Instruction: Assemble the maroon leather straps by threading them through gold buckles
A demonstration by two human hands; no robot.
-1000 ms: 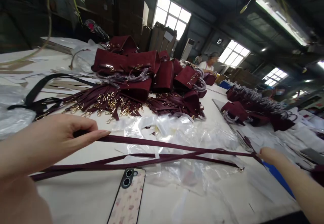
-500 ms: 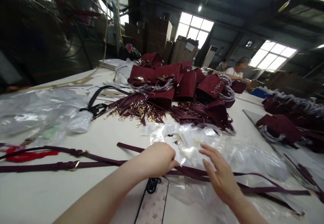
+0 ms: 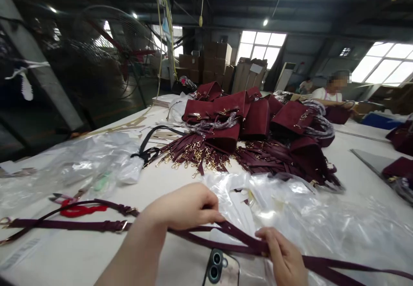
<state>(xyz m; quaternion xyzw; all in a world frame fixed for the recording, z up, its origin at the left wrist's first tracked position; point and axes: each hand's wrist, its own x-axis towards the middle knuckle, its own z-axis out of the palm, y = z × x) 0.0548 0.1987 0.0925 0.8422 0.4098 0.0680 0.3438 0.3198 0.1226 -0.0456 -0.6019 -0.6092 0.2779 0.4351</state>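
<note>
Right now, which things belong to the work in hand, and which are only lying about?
In the work:
dark red strap, held by left hand and right hand
buckled straps, likely

Seemingly lying about:
phone
red-handled tool
clear plastic
bags, perhaps related but untouched

Left fingers (image 3: 211, 215) and right fingers (image 3: 270, 236) hold straps (image 3: 240, 234)

The grey wall (image 3: 298, 47) is pierced by multi-pane windows (image 3: 260, 45); cardboard boxes (image 3: 215, 62) are stacked before it, small lamps (image 3: 265, 22) are lit overhead, and a large fan (image 3: 126, 55) is set beyond the white tabletop (image 3: 158, 190).
</note>
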